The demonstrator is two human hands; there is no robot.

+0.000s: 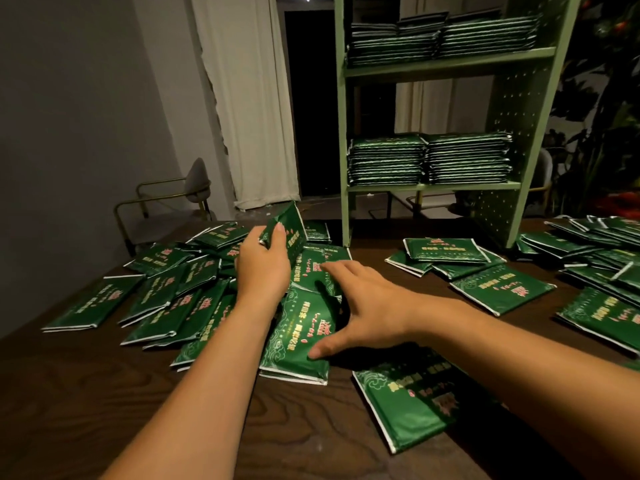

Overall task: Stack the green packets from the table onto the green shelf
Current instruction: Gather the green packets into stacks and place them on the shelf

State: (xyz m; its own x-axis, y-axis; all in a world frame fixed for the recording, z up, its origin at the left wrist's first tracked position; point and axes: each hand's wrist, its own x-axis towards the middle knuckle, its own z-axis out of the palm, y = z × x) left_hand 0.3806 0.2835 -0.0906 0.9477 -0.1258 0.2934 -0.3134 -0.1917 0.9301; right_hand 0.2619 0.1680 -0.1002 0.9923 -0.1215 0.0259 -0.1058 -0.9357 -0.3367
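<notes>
Green packets lie scattered across the dark wooden tabletop, one lone packet nearest. Just beyond, the right hand spreads over a central packet, thumb and fingertips touching it. Further back, the left hand grips a tilted packet. Behind stands the green shelf, two levels stacked with packets.

packets on table, shelf behind
</notes>
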